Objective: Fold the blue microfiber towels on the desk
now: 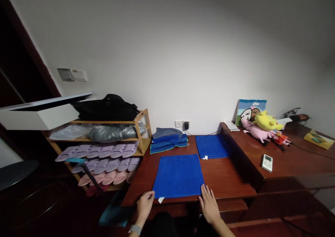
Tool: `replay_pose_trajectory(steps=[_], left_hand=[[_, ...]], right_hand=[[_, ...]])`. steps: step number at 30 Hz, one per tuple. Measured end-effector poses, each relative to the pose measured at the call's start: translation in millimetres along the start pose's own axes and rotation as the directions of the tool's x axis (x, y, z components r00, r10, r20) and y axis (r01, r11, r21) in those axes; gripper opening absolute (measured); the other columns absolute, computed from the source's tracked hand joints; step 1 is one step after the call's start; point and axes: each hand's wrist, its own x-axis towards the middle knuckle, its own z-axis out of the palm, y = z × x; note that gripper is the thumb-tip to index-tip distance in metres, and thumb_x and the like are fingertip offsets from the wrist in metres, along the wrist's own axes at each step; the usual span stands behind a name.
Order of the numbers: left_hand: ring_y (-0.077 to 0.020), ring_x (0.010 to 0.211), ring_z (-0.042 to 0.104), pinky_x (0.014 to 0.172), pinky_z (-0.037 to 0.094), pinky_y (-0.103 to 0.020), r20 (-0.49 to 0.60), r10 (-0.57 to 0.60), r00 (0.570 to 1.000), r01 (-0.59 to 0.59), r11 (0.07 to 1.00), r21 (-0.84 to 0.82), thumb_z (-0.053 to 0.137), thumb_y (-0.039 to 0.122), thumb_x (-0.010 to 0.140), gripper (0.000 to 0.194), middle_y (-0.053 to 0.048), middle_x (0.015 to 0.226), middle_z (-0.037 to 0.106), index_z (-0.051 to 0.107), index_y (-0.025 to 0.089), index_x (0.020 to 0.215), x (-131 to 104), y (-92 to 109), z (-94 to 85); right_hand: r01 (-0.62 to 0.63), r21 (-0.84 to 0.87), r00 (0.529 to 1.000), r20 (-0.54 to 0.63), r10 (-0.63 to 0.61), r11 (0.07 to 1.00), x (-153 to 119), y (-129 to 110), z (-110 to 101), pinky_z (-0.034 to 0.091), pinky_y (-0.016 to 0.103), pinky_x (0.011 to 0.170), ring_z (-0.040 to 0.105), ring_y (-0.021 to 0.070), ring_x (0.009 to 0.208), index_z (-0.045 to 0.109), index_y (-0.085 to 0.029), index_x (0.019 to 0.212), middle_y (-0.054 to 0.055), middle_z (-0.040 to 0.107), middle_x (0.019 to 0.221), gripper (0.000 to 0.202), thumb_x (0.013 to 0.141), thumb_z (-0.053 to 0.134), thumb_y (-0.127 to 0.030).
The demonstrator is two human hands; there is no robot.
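Note:
A blue towel (pixel 178 176) lies spread flat on the wooden desk, with a white tag (pixel 161 200) poking out at its near edge. At the near left corner, my left hand (pixel 145 205) is closed, thumb and fingertips pinching the towel's corner. My right hand (pixel 209 202) rests open over the near right corner, fingers stretched out and touching the towel and desk edge. Farther back to the right lies another flat blue towel (pixel 212 146) with white tags. A pile of folded blue and grey cloths (pixel 169 141) sits at the back left of the desk.
Left of the desk stands a wooden rack (pixel 143 144) with rows of slippers (pixel 112 165) and a black bag (pixel 107 108) on top. On the higher desktop (pixel 243 149) at right are plush toys (pixel 261 127), a white remote (pixel 267 163) and a tissue pack (pixel 318 139).

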Motion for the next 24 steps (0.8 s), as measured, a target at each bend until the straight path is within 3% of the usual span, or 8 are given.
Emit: replay_pose_trajectory(steps=[6,13,18,21,24], left_hand=[[-0.0304,0.098,0.077,0.092,0.061,-0.038,0.003,0.018,1.000,-0.018,0.999,-0.027,0.053,0.052,0.073,0.037,-0.007,0.100,0.083,0.079,0.027,0.080,3.2,-6.6,1.3],[-0.0301,0.093,0.077,0.090,0.062,-0.041,-0.071,0.085,0.994,-0.089,0.994,-0.056,0.053,0.064,0.075,0.044,-0.007,0.097,0.081,0.077,0.029,0.079,-5.8,-7.8,6.3],[-0.0287,0.083,0.076,0.082,0.063,-0.041,-0.162,0.080,0.983,-0.089,0.995,-0.045,0.053,0.071,0.075,0.050,-0.008,0.105,0.078,0.078,0.028,0.082,-15.5,-9.4,10.4],[-0.0287,0.082,0.076,0.082,0.063,-0.040,-0.194,0.067,0.979,-0.079,0.996,-0.051,0.054,0.070,0.075,0.049,-0.008,0.107,0.077,0.078,0.028,0.082,-16.1,-12.6,13.6],[-0.0289,0.082,0.075,0.081,0.063,-0.041,-0.205,0.065,0.977,-0.075,0.996,-0.040,0.054,0.068,0.076,0.046,-0.008,0.108,0.076,0.078,0.029,0.082,-15.6,-15.7,16.0]], right_hand=[[-0.051,0.014,0.996,-0.067,0.052,0.999,17.4,-9.7,-5.9,0.020,0.046,0.129,0.018,0.0237,0.156,0.027,-0.024,0.161,-0.001,0.023,0.167,0.063,0.105,0.022,-0.053],[-0.045,-0.010,0.999,-0.012,0.045,0.999,17.9,-17.8,1.3,0.017,0.045,0.130,0.016,0.0249,0.156,0.030,-0.017,0.160,0.003,0.021,0.167,0.067,0.104,0.024,-0.053],[-0.041,-0.002,0.998,-0.042,0.041,0.999,12.7,-11.6,0.0,0.021,0.045,0.128,0.028,0.0258,0.153,0.040,-0.016,0.157,0.006,0.034,0.163,0.067,0.105,0.020,-0.053],[-0.027,-0.019,0.997,-0.077,0.025,0.999,30.3,-10.7,-10.7,0.022,0.047,0.128,0.034,0.0258,0.151,0.045,-0.017,0.154,0.007,0.042,0.160,0.065,0.105,0.016,-0.050],[-0.019,-0.035,0.997,-0.074,0.016,0.999,66.7,-14.9,-25.6,0.022,0.045,0.127,0.032,0.0249,0.152,0.042,-0.016,0.156,0.006,0.040,0.162,0.063,0.105,0.018,-0.044]])
